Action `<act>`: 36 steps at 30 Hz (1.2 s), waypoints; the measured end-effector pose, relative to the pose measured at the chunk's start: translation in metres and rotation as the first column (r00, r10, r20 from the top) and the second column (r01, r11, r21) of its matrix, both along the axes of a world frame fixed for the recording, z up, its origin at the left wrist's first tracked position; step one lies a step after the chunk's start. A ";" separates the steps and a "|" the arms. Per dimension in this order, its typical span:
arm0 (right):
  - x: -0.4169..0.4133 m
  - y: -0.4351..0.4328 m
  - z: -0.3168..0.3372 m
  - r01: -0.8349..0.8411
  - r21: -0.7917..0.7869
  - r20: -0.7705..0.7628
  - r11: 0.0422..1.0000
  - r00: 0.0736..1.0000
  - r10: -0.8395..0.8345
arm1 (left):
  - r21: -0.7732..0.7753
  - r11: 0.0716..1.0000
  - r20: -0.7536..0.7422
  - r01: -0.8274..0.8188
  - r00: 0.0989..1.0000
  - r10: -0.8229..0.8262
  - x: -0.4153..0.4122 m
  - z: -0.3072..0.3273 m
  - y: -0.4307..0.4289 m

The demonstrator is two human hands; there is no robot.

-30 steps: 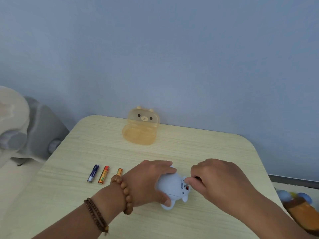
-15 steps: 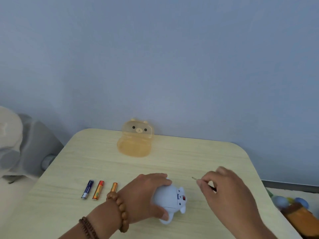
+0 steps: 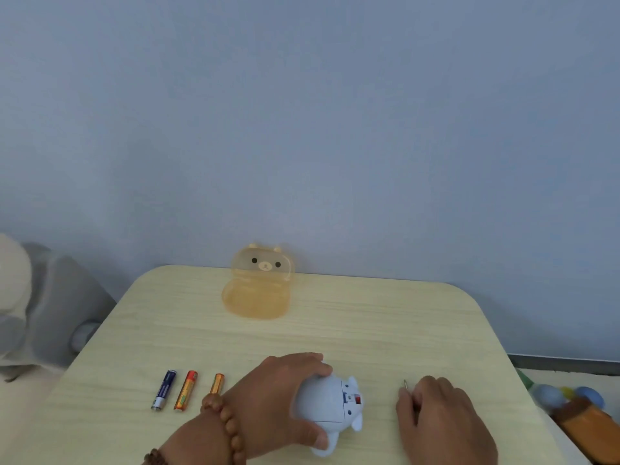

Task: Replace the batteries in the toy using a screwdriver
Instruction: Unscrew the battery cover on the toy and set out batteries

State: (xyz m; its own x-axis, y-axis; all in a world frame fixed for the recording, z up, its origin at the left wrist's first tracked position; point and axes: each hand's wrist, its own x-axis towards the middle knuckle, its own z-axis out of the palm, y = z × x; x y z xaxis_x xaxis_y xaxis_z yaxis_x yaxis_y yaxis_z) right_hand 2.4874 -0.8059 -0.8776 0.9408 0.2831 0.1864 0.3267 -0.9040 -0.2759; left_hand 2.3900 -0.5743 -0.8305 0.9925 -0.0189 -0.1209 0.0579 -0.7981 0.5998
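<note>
— Where do we stand with the toy [image 3: 330, 402]?

— We have it lying on its side near the front edge of the table [image 3: 369, 323], with the underside and its little red switch turned toward the right. Our left hand [image 3: 285, 397] grips it, fingers curled over the rounded back and thumb on the near side.

— And the screwdriver [image 3: 406, 385]?

— Our right hand [image 3: 443, 421] rests on the table to the right of the toy, apart from it. Its fingers are curled round the screwdriver, and only the thin metal tip shows past them, pointing away from us.

— So is the cover off?

— We cannot tell. The panel by the switch is too small and blurred to say whether it is screwed down, loose or off. We see no screw or cover lying on the table.

— What about the batteries [image 3: 185, 391]?

— Three lie in a row left of our left wrist: a blue battery [image 3: 163, 390], an orange and red battery [image 3: 185, 391], and a gold battery [image 3: 217, 384] partly hidden behind the wrist. We cannot say whether they are the spent set or the fresh one.

— What is left, then?

— By our reckoning, at least a check that the toy works, and perhaps the whole swap. With the tool off the toy, we judge that we are between steps, not turning a screw.
</note>
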 end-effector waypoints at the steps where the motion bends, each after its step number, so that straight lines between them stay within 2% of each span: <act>1: 0.000 -0.001 -0.001 -0.010 0.000 0.010 1.000 1.000 0.010 | 0.005 1.000 -0.003 0.001 1.000 -0.001 0.000 0.000 0.000; 7: 0.000 -0.001 0.001 -0.029 -0.047 0.032 0.998 0.999 0.031 | -0.012 1.000 -0.021 -0.016 1.000 0.015 0.000 -0.002 0.000; 10: 0.004 0.000 0.009 -0.007 -0.116 -0.018 0.993 1.000 0.005 | -0.015 1.000 -0.031 -0.014 0.999 0.013 -0.001 -0.001 0.000; 18: 0.008 0.000 0.036 -0.071 -0.124 -0.108 0.990 0.992 0.057 | 0.015 1.000 -0.049 0.003 0.999 -0.002 -0.003 0.007 -0.002; 19: 0.008 0.000 0.040 -0.095 -0.078 -0.077 0.992 0.993 0.089 | 0.022 1.000 -0.053 0.005 0.999 -0.004 -0.003 0.007 -0.002; 21: 0.005 -0.003 0.042 -0.258 0.129 0.043 0.957 0.966 0.255 | 0.035 0.999 -0.056 0.007 0.998 -0.005 -0.002 0.008 -0.002; 23: -0.002 0.000 0.048 -0.436 0.296 -0.052 0.850 0.881 0.470 | 0.050 0.999 -0.046 0.007 0.999 -0.005 -0.002 0.009 -0.003; 25: -0.011 0.009 0.049 -0.533 0.292 -0.221 0.794 0.770 0.598 | 0.068 0.998 -0.044 0.012 0.999 -0.009 0.000 0.008 -0.004; 27: -0.010 0.016 0.040 -0.587 0.258 -0.259 0.767 0.723 0.641 | 0.068 0.998 -0.049 0.006 0.999 -0.003 0.001 0.006 -0.005; 32: -0.003 0.022 0.028 -0.526 0.352 -0.219 0.774 0.758 0.614 | 0.017 0.998 -0.029 -0.056 0.998 0.056 -0.001 0.008 -0.010; 36: -0.005 0.024 0.027 -0.510 0.378 -0.215 0.773 0.764 0.609 | -0.049 0.971 0.034 -0.235 0.971 0.237 -0.001 0.014 -0.035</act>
